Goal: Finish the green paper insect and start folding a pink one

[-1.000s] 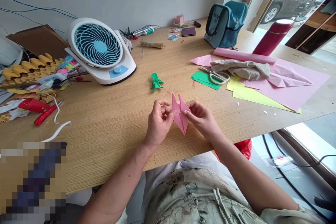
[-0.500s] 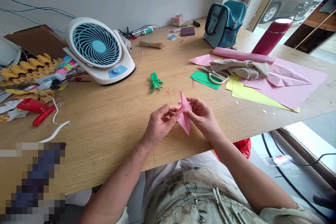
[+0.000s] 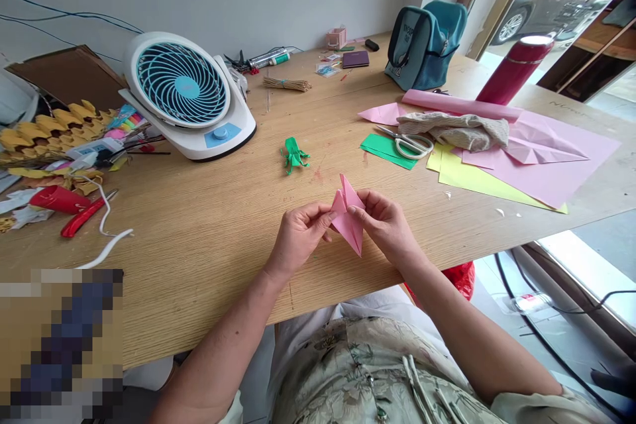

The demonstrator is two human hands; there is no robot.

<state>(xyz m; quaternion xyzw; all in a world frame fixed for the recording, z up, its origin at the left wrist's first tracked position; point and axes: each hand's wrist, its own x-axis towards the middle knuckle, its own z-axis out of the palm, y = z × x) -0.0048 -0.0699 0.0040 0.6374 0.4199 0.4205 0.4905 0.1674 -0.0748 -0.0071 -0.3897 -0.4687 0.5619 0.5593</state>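
A folded pink paper piece (image 3: 349, 218) with pointed ends is held just above the wooden table (image 3: 209, 238), near its front edge. My left hand (image 3: 298, 238) pinches its left side with thumb and fingers closed. My right hand (image 3: 387, 225) grips its right side, fingers curled over the fold. A finished green paper figure (image 3: 294, 154) lies on the table beyond my hands.
A white and blue desk fan (image 3: 186, 96) stands at the back left beside yellow paper shapes (image 3: 44, 132) and a red tool (image 3: 82, 217). To the right lie scissors (image 3: 410, 142), green paper (image 3: 385, 148), pink and yellow sheets (image 3: 541, 165), a cloth, a teal bag (image 3: 424, 43) and a red flask (image 3: 514, 69).
The two upper flaps of the pink paper have been pressed together into one point, and the piece has shifted slightly right between my hands.
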